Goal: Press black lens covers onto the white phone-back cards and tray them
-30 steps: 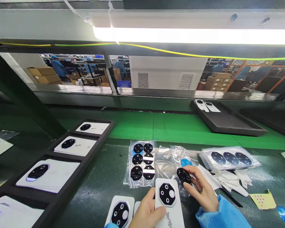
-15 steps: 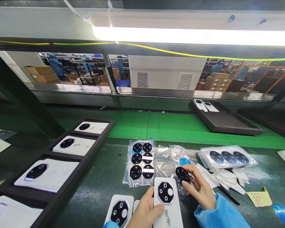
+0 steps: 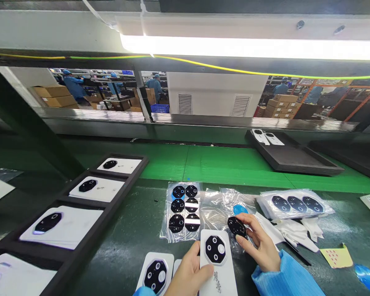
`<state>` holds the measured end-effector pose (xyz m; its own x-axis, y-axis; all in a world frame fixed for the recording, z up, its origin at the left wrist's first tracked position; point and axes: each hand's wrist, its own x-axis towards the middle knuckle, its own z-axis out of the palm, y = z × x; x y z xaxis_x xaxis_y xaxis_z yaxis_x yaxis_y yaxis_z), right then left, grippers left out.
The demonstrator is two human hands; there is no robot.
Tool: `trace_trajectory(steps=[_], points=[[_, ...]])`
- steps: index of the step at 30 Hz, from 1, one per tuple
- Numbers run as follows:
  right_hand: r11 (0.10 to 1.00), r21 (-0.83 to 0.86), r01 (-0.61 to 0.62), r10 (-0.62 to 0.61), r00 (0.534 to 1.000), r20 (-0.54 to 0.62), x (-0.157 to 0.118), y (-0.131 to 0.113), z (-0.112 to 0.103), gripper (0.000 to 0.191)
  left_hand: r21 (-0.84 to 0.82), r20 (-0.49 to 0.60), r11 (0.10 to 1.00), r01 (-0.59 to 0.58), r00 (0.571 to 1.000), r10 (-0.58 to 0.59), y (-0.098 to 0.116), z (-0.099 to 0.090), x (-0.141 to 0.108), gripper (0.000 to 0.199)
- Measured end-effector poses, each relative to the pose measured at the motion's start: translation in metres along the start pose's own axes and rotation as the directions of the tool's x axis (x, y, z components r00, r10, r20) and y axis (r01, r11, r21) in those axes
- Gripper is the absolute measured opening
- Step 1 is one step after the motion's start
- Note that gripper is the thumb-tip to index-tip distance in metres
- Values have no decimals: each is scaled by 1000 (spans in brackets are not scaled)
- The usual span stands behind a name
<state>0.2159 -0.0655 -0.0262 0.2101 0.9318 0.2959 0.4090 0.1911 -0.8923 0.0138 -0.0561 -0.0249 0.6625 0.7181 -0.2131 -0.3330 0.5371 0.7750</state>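
Observation:
My left hand (image 3: 189, 271) grips the left edge of a white phone back panel (image 3: 223, 273), thumb on its face. The panel has a black octagonal camera area with round rings and dark script below. Just right of its top, my right hand (image 3: 260, 242) pinches a loose black camera cover plate (image 3: 236, 226) between thumb and fingers, tilted and apart from the panel. A similar white panel (image 3: 156, 271) lies left of my left hand, and part of another is hidden under that hand. Behind them is a clear sheet of black camera plates (image 3: 177, 224).
On the left stands a black divided tray (image 3: 77, 246) with white panels. Crumpled clear plastic (image 3: 212, 209), a bagged pack of plates (image 3: 294, 203), white gloves (image 3: 296, 234) and a yellow note (image 3: 337, 257) lie rightward. A black tray (image 3: 299, 158) rests on the green belt (image 3: 169, 162).
The seams and a small blue speck on the green belt have shifted slightly left. Both hands and what they hold have barely moved.

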Motion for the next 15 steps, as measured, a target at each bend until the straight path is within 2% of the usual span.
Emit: trace_trajectory(steps=[6, 9, 12, 15], points=[[1000, 0, 3, -3, 1000, -25, 0, -3, 1, 32, -8, -6, 1000, -6, 1000, 6, 0, 0, -1, 55], [997, -53, 54, -56, 997, -47, -1, -8, -3, 33, -11, -2, 1000, 3, 1000, -3, 1, 0, -1, 55], [980, -99, 172, -169, 985, 43, -6, -17, -6, 33, -17, 14, 1000, -4, 1000, 4, -2, -2, 1, 56], [968, -69, 242, -229, 960, 160, -15, -25, 1, 34, 3, 32, 1000, -24, 999, 24, -8, -5, 3, 56]])
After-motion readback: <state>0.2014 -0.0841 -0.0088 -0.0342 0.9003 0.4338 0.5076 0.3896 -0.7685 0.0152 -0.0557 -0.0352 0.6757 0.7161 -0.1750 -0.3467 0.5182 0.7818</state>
